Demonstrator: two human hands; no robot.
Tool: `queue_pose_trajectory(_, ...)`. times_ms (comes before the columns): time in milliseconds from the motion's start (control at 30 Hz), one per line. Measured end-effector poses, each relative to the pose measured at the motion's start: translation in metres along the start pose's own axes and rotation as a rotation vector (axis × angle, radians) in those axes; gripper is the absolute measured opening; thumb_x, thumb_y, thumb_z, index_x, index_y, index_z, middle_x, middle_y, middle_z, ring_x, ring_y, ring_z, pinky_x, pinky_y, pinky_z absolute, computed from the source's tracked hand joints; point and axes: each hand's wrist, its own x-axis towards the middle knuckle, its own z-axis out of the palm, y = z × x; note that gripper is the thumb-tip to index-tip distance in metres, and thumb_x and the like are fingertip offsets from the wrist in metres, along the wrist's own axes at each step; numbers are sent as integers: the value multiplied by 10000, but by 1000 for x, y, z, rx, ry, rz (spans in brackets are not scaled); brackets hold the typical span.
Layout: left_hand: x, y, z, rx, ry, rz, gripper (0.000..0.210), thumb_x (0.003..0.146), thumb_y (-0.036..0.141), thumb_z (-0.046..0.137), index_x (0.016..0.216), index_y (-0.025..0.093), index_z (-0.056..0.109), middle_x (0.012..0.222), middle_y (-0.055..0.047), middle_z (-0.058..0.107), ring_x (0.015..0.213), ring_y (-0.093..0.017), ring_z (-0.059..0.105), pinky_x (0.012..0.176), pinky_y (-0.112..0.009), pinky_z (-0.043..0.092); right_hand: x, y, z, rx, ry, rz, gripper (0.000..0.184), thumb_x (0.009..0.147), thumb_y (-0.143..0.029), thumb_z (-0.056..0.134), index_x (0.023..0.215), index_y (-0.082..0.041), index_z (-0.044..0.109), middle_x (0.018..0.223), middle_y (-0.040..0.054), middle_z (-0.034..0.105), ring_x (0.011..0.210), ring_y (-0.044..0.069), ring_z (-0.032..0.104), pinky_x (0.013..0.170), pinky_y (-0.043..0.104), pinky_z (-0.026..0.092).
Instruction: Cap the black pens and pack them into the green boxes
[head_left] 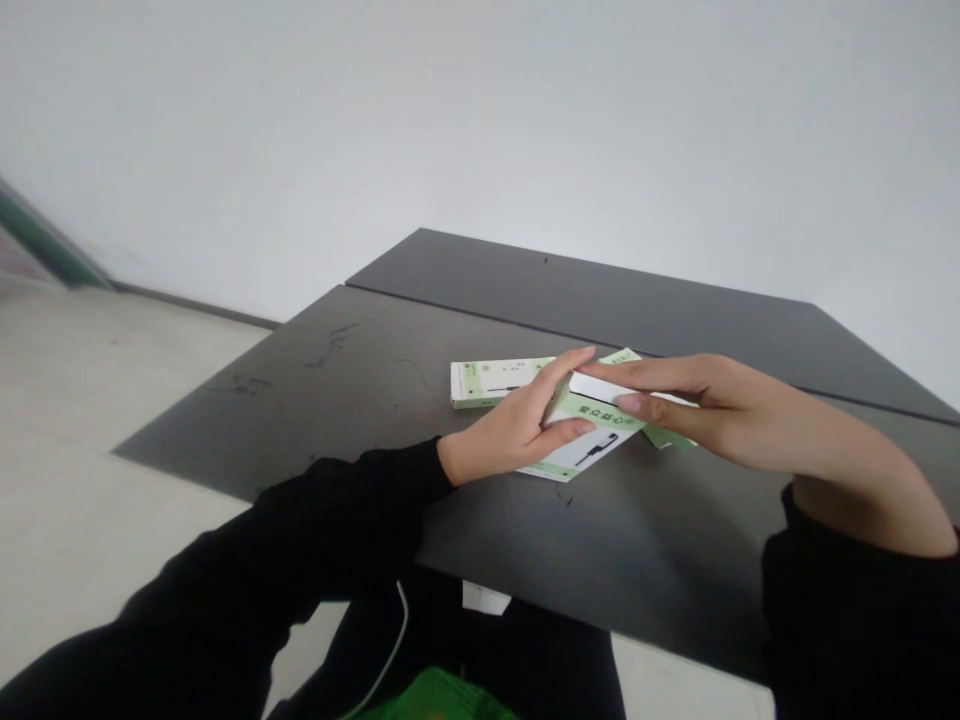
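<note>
A flat green-and-white cardboard box [592,430], printed with dark lettering and a black device picture, is held tilted just above the dark table. My left hand [525,420] grips its left side, thumb across the printed face and fingers along the far side. At its upper end, my right hand [690,400] pinches the white end flap [600,389] between thumb and fingers. Behind my left hand lies a second box [487,382] of the same look. Another green-and-white piece [671,437] shows partly beneath my right hand; most of it is hidden.
The dark grey table [315,400] has a seam across it and scuff marks at the left. A white wall [480,120] rises behind. Below the front edge, a white object [486,598] and a pale cable [397,640] show near my lap.
</note>
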Motion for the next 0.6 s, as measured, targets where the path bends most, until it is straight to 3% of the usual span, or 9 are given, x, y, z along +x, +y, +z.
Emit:
queue_pose_trajectory(333, -2, 0, 4, 16, 66, 120, 668, 986, 373, 520, 1546, 367, 155, 1510, -91, 456, 1360, -310, 508, 1098, -519, 462, -7, 0, -3, -54, -6, -56, 385, 959, -349, 564, 1328, -321, 670, 1226, 24, 738, 951, 215, 718, 824, 314, 548)
queue_pose_trajectory(467, -1, 1, 5, 32, 72, 195, 613, 988, 324, 522, 1511, 383, 208, 1370, -81, 559, 1233, -288, 598, 1017, -504, 515, -11, -4, -3, -70, 14, 17, 344, 951, -385, 582, 1257, -308, 720, 1126, 21, 769, 868, 202, 714, 745, 299, 542)
queue_pose_trajectory(600, -1, 2, 4, 99, 109, 226, 564, 997, 314, 511, 1490, 320, 237, 1315, -104, 574, 1208, -273, 608, 994, -475, 537, -6, -13, 9, -98, 152, 13, 283, 938, -418, 601, 1085, -265, 789, 1039, 45, 772, 854, 202, 700, 728, 306, 531)
